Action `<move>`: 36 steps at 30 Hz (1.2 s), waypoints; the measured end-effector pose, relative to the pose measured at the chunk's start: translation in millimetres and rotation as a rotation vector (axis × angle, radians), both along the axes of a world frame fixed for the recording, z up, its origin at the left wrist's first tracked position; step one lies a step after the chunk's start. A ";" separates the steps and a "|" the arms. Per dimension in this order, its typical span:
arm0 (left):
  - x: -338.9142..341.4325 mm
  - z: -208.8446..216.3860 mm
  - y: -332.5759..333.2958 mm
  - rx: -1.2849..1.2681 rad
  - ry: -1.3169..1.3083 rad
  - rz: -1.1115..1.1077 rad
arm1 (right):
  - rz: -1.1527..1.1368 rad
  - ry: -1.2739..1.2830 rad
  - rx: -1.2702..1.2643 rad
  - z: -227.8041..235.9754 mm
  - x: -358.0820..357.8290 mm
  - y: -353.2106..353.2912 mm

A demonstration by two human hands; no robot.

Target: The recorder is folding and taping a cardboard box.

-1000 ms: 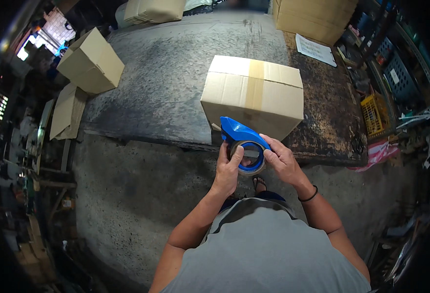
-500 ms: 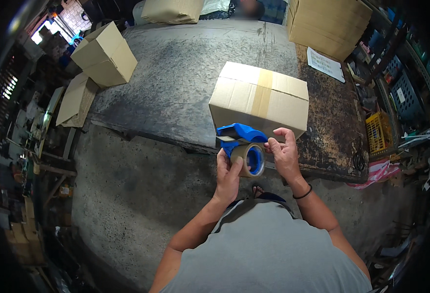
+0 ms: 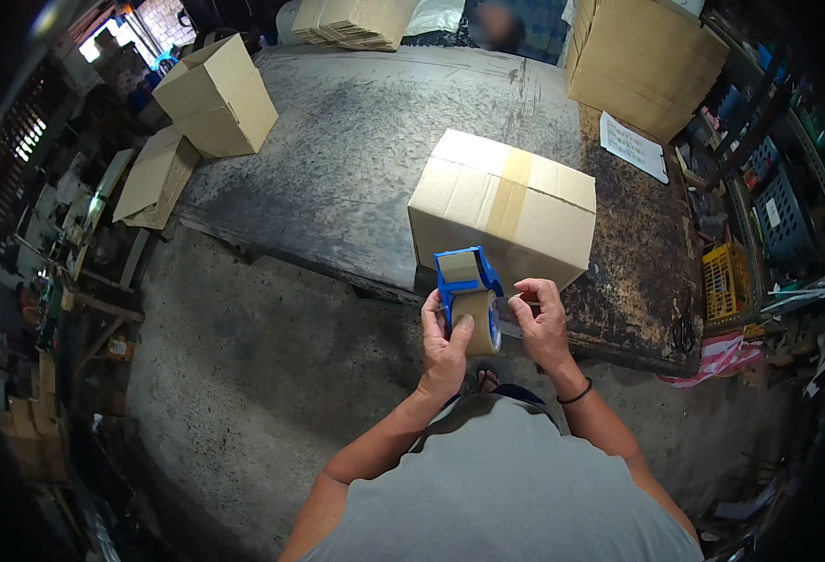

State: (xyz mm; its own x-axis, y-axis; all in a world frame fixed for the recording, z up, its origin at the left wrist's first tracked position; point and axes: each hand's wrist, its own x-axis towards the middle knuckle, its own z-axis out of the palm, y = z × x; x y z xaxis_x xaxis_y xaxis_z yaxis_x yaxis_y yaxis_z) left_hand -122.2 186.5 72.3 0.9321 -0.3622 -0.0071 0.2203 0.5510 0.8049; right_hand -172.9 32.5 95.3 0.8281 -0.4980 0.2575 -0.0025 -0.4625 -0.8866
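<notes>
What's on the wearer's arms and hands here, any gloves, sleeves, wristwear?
Both hands are bare, no gloves: left hand, right hand. Forearms are uncovered; the grey T-shirt has short sleeves ending above the elbows. A thin dark band circles the right wrist. No watch or rings that can be made out.

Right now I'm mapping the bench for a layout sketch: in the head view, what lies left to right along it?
Open carton → taped box → paper sheet → yellow crate.

1. Worn grey workbench top spans the centre; grey concrete floor lies below it.
2. Right of the workbench: dark shelving holding a yellow plastic crate.
3. Upper left of the workbench: bright daylight opening.
</notes>
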 end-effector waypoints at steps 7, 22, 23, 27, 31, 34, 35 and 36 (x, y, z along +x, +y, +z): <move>-5.2 2.1 8.3 0.169 -0.242 -0.066 | 0.291 0.054 0.073 3.6 0.0 -21.6; 15.5 -30.8 19.3 0.021 -0.235 -0.209 | 0.613 0.177 0.422 -5.7 6.0 -22.3; 16.3 -32.1 19.3 -0.015 -0.203 -0.218 | 0.612 0.177 0.425 -7.2 4.6 -20.2; 12.8 -28.5 20.0 0.040 -0.209 -0.208 | 0.566 0.157 0.368 -21.7 1.4 -16.9; 2.9 -29.8 22.1 0.176 -0.271 -0.200 | 0.592 0.092 0.453 -34.5 -1.5 -11.1; -3.9 -28.4 22.6 0.160 -0.378 -0.158 | 0.569 0.170 0.334 -25.0 -3.5 -10.2; -2.6 -29.3 23.9 0.162 -0.373 -0.162 | 0.561 0.190 0.274 -21.7 -3.6 -10.5; 1.0 -31.4 26.0 0.240 -0.429 -0.184 | 0.525 0.084 0.282 -21.5 -3.8 -10.4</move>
